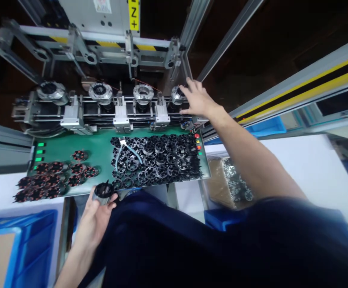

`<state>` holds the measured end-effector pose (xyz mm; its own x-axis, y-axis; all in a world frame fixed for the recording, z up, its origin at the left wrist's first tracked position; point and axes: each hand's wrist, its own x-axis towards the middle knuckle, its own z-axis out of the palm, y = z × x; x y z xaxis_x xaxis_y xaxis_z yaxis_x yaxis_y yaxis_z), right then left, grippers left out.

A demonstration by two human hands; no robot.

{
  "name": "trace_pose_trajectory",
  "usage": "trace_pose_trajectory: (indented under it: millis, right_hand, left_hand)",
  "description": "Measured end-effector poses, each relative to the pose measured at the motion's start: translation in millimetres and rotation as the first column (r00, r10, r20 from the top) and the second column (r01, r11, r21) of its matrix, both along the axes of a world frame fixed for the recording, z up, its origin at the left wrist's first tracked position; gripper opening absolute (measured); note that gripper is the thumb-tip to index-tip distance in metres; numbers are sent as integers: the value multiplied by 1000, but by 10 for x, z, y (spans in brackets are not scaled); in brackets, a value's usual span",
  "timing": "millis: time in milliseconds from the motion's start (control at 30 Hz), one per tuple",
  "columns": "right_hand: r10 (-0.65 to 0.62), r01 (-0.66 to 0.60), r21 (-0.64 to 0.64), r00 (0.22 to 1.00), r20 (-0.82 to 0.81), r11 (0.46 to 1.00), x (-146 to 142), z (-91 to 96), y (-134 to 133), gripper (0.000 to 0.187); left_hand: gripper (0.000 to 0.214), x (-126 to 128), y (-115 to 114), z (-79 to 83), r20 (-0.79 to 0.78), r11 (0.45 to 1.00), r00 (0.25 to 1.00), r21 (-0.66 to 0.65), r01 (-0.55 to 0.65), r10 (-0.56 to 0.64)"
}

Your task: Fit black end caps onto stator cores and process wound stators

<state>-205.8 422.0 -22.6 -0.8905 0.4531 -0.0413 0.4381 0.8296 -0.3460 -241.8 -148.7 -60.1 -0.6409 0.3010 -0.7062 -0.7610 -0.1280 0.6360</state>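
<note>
My left hand [97, 216] is wrapped around a black-and-silver motor stator core [104, 189], held upright in front of the green bench's near edge. My right hand [198, 99] reaches to the rightmost round winding fixture [177, 95], fingers spread and thumb apart at its right side. Whether its fingertips touch the fixture is hard to tell. Dark material shows inside that ring. Beneath, on the green bench top [97, 142], lie several rows of bare black stator cores [159, 160], with blue-handled cutters [129, 151] on top. Stators with copper-red windings [49, 180] are grouped at the left.
Three more winding fixtures [144, 94] stand in line to the left along metal rails. Overhead are machine arms [78, 50]. Small coloured buttons [197, 142] edge the bench. A blue crate [31, 244] sits at lower left; a box of metal cores [234, 180] is at right.
</note>
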Motion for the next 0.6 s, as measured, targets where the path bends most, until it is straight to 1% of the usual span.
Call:
trace_pose_trajectory:
  millis: [33, 67, 100, 133, 167, 200, 233, 267, 300, 333, 367, 433, 500, 533, 567, 600]
  right_hand:
    - [-9, 6, -40, 997, -79, 999, 35, 21, -235, 141]
    - [-9, -12, -106, 981, -193, 994, 60, 63, -498, 135]
    - [-5, -57, -188, 949, -315, 981, 81, 130, -785, 122]
    - [34, -164, -285, 912, -409, 944, 103, 221, -1089, 107]
    - [78, -275, -386, 887, -455, 880, 130, 334, -1402, 91]
    - [153, -397, -474, 867, -474, 786, 163, 459, -1709, 82]
    - [243, -506, -517, 835, -493, 690, 199, 587, -1998, 79]
    - [311, -580, -529, 800, -513, 620, 235, 706, -2257, 78]
    - [347, -626, -518, 768, -538, 582, 268, 807, -2476, 75]
    - [356, -645, -502, 751, -557, 576, 294, 887, -2650, 71]
    - [356, -651, -479, 741, -570, 589, 313, 944, -2773, 65]
    - [352, -641, -426, 736, -579, 639, 321, 1003, -2872, 54]
    - [370, -623, -363, 740, -562, 693, 273, 1006, -2787, 49]
    - [373, -606, -331, 747, -550, 723, 217, 989, -2682, 49]
    - [354, -570, -309, 765, -538, 761, 135, 956, -2540, 50]
    - [312, -514, -299, 793, -524, 804, 24, 904, -2366, 52]
  left_hand:
    - [78, 8, 81, 92, -10, 999, 1000, 36, -12, 12]
    - [76, 12, 176, 193, -24, 997, 1000, 77, -10, 12]
    - [76, 11, 282, 301, -40, 993, 999, 116, 5, 0]
    - [75, 4, 392, 410, -58, 988, 998, 153, 30, -21]
    - [75, -5, 502, 515, -77, 981, 996, 184, 58, -45]
    - [74, -14, 605, 616, -94, 973, 993, 213, 89, -70]
    - [75, -20, 696, 707, -110, 963, 989, 241, 120, -96]
    - [75, -20, 771, 788, -123, 950, 984, 270, 156, -127]
    - [75, -15, 829, 855, -134, 934, 979, 301, 190, -156]
    - [76, -8, 869, 904, -142, 916, 972, 332, 225, -187]
    - [77, -5, 896, 934, -150, 895, 964, 361, 260, -220]
    - [77, -48, 916, 931, -179, 855, 942, 398, 333, -284]
    - [76, -220, 913, 862, -250, 827, 905, 376, 418, -344]
    - [75, -378, 906, 814, -304, 821, 875, 329, 467, -375]
    - [73, -589, 896, 764, -373, 825, 838, 253, 505, -399]
    - [74, -853, 885, 716, -448, 833, 786, 144, 534, -427]
